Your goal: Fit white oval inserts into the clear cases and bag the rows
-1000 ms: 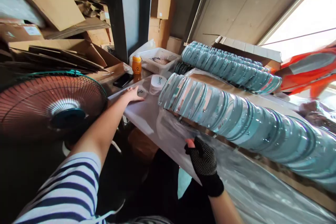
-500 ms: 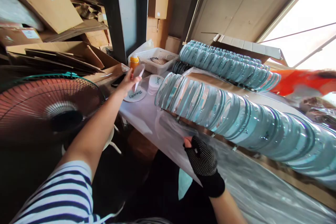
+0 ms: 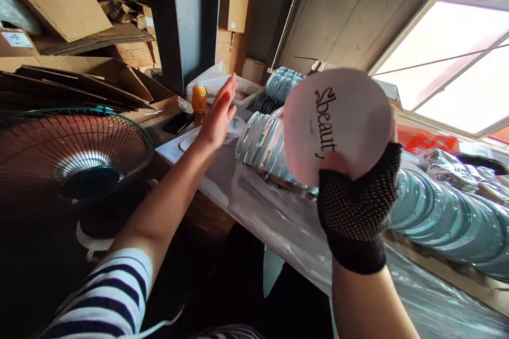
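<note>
My right hand (image 3: pixel 358 201), in a black dotted fingerless glove, grips a round white printed disc (image 3: pixel 338 122) by its lower right edge. Dark lettering on its face reads roughly "Sbeauty". My bare left hand (image 3: pixel 219 116) is empty, its fingers stretched out above the table's far end. Beneath and behind that hand lies a stack of similar white discs (image 3: pixel 237 126), partly hidden by it. A long row of clear bluish round pieces (image 3: pixel 449 217) stands on edge along the table, partly covered by the disc and my right hand.
Left of me stands a fan (image 3: pixel 75 153) in a wire cage. An orange bottle (image 3: pixel 199 99), a dark phone (image 3: pixel 177 123) and a white perforated basket (image 3: pixel 250 89) are at the table's far end. Clear plastic sheeting (image 3: pixel 274 217) covers the near edge. Cardboard boxes (image 3: pixel 71 0) are piled at left.
The white disc that my left hand held has passed to my right hand, which has risen in front of the row. My left hand has opened and moved slightly right.
</note>
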`<state>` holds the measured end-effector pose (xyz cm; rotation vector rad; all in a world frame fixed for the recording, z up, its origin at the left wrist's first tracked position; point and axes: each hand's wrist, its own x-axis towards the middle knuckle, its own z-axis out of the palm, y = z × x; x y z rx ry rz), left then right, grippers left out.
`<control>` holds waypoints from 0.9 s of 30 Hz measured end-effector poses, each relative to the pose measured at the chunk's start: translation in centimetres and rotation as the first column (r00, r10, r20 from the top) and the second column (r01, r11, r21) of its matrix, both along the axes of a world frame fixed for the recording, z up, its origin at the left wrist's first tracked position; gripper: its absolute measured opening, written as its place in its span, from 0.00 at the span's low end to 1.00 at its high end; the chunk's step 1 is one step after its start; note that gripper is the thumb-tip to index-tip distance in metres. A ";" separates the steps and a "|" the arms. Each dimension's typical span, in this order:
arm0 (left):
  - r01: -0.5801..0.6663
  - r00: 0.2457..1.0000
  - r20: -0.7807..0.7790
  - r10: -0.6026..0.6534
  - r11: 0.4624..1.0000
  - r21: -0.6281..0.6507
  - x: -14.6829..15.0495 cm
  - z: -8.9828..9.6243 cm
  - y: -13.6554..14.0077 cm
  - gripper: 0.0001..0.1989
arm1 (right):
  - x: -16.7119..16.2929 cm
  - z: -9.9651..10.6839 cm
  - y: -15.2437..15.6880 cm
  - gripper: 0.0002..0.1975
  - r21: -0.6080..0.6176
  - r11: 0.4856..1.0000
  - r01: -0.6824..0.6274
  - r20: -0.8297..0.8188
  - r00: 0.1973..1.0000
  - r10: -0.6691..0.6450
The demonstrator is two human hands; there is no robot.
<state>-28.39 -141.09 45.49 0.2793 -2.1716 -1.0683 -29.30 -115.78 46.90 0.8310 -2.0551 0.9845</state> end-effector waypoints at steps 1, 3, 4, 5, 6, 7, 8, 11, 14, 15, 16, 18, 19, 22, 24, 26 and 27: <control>0.015 1.000 0.027 -0.016 1.000 0.027 -1.5 -0.5 -1.4 0.39 | 0.2 0.2 0.3 0.36 -0.020 1.000 0.002 -0.027 1.000 -0.002; 0.180 0.983 0.007 -0.184 0.971 0.157 -3.8 -1.8 -3.0 0.33 | 0.6 0.3 0.2 0.37 0.063 0.997 -0.048 -0.021 0.999 0.049; 0.277 0.960 -0.022 -0.280 0.932 0.233 -4.7 -2.5 -3.0 0.33 | 0.8 0.2 -0.2 0.37 0.124 0.990 -0.073 0.006 0.997 0.073; 0.358 0.932 -0.057 -0.357 0.886 0.294 -5.3 -3.2 -2.8 0.33 | 0.9 0.0 -0.7 0.37 0.178 0.980 -0.091 0.033 0.996 0.086; 0.413 0.908 -0.087 -0.410 0.844 0.341 -5.6 -3.7 -2.3 0.32 | 1.0 -0.1 -1.3 0.37 0.222 0.969 -0.108 0.060 0.993 0.097; 0.445 0.893 -0.108 -0.438 0.814 0.375 -5.8 -4.2 -1.8 0.31 | 1.1 -0.3 -1.8 0.36 0.250 0.960 -0.123 0.076 0.991 0.107; 0.456 0.886 -0.123 -0.446 0.796 0.398 -5.8 -4.4 -1.4 0.31 | 1.1 -0.4 -2.3 0.36 0.266 0.954 -0.136 0.086 0.989 0.117; 0.462 0.882 -0.162 -0.442 0.751 0.471 -5.6 -4.4 -0.6 0.28 | 1.1 -0.2 -3.1 0.36 0.259 0.952 -0.163 0.097 0.985 0.143; 0.474 0.876 -0.219 -0.430 0.680 0.560 -5.4 -4.0 -0.5 0.26 | 1.6 0.2 -2.9 0.37 0.242 0.945 -0.220 0.113 0.974 0.198; 0.480 0.873 -0.248 -0.420 0.652 0.587 -5.5 -4.0 -0.5 0.25 | 1.7 0.3 -2.8 0.37 0.254 0.941 -0.224 0.131 0.972 0.196; 0.487 0.870 -0.274 -0.409 0.629 0.605 -5.6 -4.0 -0.5 0.24 | 1.9 0.4 -2.7 0.38 0.279 0.936 -0.216 0.155 0.972 0.178; 0.505 0.862 -0.335 -0.381 0.572 0.647 -5.8 -4.1 -0.3 0.23 | 1.9 0.5 -3.3 0.39 0.363 0.913 -0.183 0.217 0.970 0.108; 0.513 0.857 -0.362 -0.366 0.540 0.667 -5.9 -4.2 -0.2 0.22 | 1.7 0.4 -3.9 0.40 0.407 0.898 -0.170 0.246 0.967 0.072; 0.524 0.850 -0.410 -0.330 0.465 0.713 -5.9 -4.3 0.0 0.20 | 0.4 0.1 -6.8 0.40 0.487 0.856 -0.176 0.315 0.949 0.017; 0.515 0.856 -0.410 -0.315 0.451 0.729 -5.8 -4.2 0.1 0.21 | -0.7 -0.1 -8.6 0.38 0.501 0.847 -0.180 0.340 0.940 -0.002; 0.493 0.869 -0.397 -0.295 0.449 0.746 -5.7 -4.0 0.2 0.21 | -1.3 -0.4 -9.5 0.38 0.498 0.848 -0.180 0.355 0.935 -0.010; 0.488 0.872 -0.396 -0.288 0.452 0.747 -5.6 -3.9 0.2 0.21 | -1.4 -0.5 -9.5 0.38 0.482 0.856 -0.185 0.366 0.931 -0.005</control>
